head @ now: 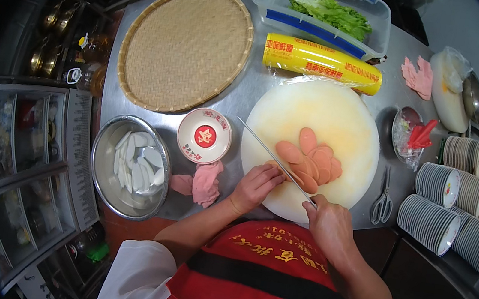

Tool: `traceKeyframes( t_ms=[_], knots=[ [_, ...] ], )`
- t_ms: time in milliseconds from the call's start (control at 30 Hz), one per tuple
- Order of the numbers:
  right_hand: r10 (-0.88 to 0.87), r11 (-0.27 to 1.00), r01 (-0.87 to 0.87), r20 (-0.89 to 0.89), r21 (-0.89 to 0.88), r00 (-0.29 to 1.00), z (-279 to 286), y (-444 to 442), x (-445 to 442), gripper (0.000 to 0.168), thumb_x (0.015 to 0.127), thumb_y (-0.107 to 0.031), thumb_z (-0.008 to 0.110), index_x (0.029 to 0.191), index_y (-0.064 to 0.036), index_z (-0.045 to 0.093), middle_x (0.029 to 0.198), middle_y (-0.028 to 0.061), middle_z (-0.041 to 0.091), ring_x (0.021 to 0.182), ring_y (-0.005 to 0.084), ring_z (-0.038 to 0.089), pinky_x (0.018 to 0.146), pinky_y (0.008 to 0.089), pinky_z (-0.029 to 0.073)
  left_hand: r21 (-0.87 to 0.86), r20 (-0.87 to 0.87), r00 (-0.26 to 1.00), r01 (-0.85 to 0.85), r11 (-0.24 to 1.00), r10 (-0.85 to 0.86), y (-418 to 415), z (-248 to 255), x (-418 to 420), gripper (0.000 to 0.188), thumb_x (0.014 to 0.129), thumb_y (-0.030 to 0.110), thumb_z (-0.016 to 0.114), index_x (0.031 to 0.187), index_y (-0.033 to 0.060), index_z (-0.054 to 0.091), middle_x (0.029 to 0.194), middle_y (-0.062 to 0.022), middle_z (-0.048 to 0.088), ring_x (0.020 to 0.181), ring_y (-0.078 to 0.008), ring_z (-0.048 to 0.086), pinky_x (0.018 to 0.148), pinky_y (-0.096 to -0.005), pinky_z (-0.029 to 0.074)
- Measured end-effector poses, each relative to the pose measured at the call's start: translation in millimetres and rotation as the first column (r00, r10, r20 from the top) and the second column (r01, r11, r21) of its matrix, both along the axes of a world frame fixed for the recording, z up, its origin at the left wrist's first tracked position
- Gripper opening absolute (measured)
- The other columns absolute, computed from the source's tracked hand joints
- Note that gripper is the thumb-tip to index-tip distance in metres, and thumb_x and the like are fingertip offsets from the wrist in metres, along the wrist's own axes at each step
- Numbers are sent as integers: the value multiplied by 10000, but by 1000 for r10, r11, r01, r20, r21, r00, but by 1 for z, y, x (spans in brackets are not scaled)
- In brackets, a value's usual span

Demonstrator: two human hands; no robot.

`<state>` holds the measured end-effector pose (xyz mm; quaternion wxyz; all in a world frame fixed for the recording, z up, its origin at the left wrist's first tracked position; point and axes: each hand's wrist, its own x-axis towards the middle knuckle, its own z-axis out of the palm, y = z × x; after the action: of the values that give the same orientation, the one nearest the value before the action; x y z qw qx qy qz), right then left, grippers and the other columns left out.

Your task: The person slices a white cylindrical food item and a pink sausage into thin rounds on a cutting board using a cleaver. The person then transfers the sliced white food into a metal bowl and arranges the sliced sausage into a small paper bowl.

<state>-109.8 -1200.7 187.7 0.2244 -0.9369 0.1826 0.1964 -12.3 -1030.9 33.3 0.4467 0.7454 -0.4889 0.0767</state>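
A thick round white cutting board (pixel 318 101) lies before me with a pile of thin oval pink slices (pixel 320 160), which look like sliced sausage, on its near half. My right hand (pixel 330 222) grips the handle of a kitchen knife (pixel 267 148). Seen nearly from its spine, the blade runs up and left across the near edge of the pile. Just left of the blade, the curled fingers of my left hand (pixel 258 187) rest on the uncut piece of the same pink food (pixel 277 167), mostly hidden under them. A steel bowl (pixel 165 185) at the left holds white oval slices (pixel 139 172).
Left of the board are a small printed bowl (pixel 204 136), a pink cloth (pixel 206 183) and a woven bamboo tray (pixel 185 47). Behind it lie a cling film roll (pixel 323 63) and a plastic box (pixel 318 35) with lettuce (pixel 330 11). Scissors (pixel 382 202) and stacked plates (pixel 427 224) stand right.
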Motion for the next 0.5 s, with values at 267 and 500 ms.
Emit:
traceKeyframes(
  t_ms=[267,500],
  knots=[
    [9,1000,-10,-56,-10,998,-26,6,1,258,935,-253,605,869,-4,588,609,214,621,593,407,643,588,489,514,1,-45,999,27,1000,-27,2,-1,-1,322,726,29,683,1044,-17,670,1060,-140,643,1019,-315,632,884,-398,542],
    [-64,997,63,16,42,998,-59,0,-3,268,923,-268,625,874,-6,596,629,215,630,615,402,649,589,491,514,-25,-60,997,44,999,-45,2,-3,-1,322,732,24,673,1050,-24,671,1070,-143,644,1034,-324,629,904,-411,540]
  ],
)
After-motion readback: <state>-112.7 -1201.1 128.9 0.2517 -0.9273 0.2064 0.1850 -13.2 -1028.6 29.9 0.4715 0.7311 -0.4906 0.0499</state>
